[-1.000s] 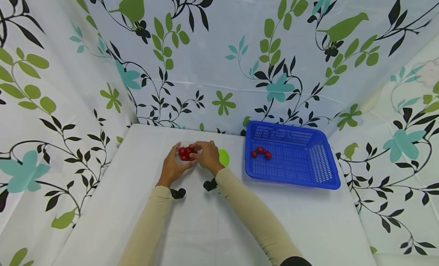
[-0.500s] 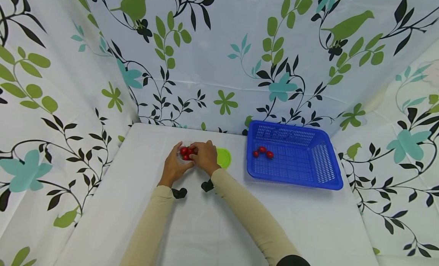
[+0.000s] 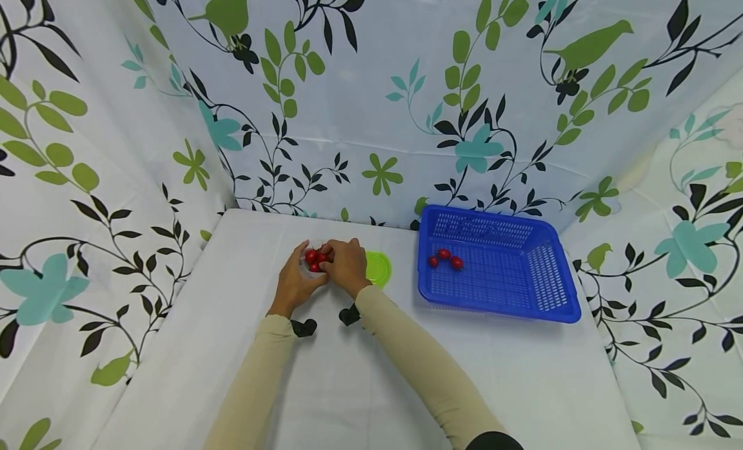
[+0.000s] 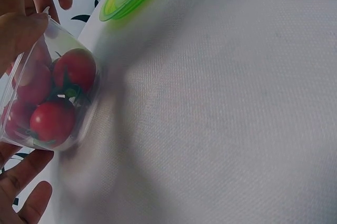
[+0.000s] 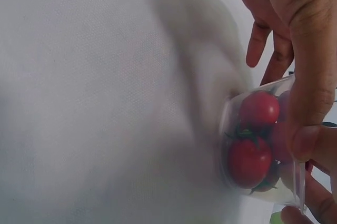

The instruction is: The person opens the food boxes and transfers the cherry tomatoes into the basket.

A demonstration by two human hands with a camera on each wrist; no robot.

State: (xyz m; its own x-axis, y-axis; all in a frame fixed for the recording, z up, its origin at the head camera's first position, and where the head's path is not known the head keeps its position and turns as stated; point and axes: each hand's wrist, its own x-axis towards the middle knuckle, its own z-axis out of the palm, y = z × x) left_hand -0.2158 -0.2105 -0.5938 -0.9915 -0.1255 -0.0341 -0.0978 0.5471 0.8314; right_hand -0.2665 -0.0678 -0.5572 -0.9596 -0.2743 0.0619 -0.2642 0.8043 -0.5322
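My left hand (image 3: 295, 283) grips a small clear plastic container (image 4: 79, 124) from its left, its thumb along the near rim. Several red tomatoes (image 5: 249, 162) with green stalks fill the container. Over the container's right side, my right hand (image 3: 346, 264) has its thumb and a finger around a tomato at the rim; the fingers partly hide their hold. Just right of that hand lies a round lime-green lid (image 3: 378, 268), which the left wrist view also shows beyond the container.
A blue perforated plastic basket (image 3: 499, 263) stands on the table's right side, with 3 small red tomatoes (image 3: 444, 253) at its left end. White cloth covers the table (image 3: 383, 372). A leaf-patterned curtain (image 3: 360, 134) hangs behind and at both sides.
The right hand and forearm have shifted slightly left, showing more of the green lid. The left hand keeps its grip on the container. The basket and its tomatoes stay put.
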